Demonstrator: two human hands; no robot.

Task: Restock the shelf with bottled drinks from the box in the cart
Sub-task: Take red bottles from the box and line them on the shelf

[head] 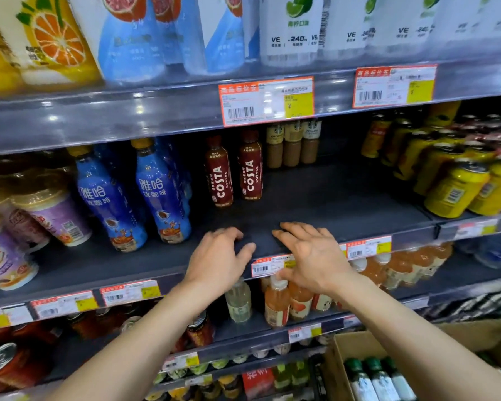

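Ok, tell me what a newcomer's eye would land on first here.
First the left hand and right hand, both empty, reaching over the front edge of the middle shelf. Behind them that dark shelf lies largely bare, with two Costa coffee bottles standing toward its left. At bottom right, a cardboard box holds green-capped bottles.

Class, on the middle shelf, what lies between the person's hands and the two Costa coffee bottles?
Only bare dark shelf board, seen in the head view, separates the left hand and the right hand from the Costa bottles.
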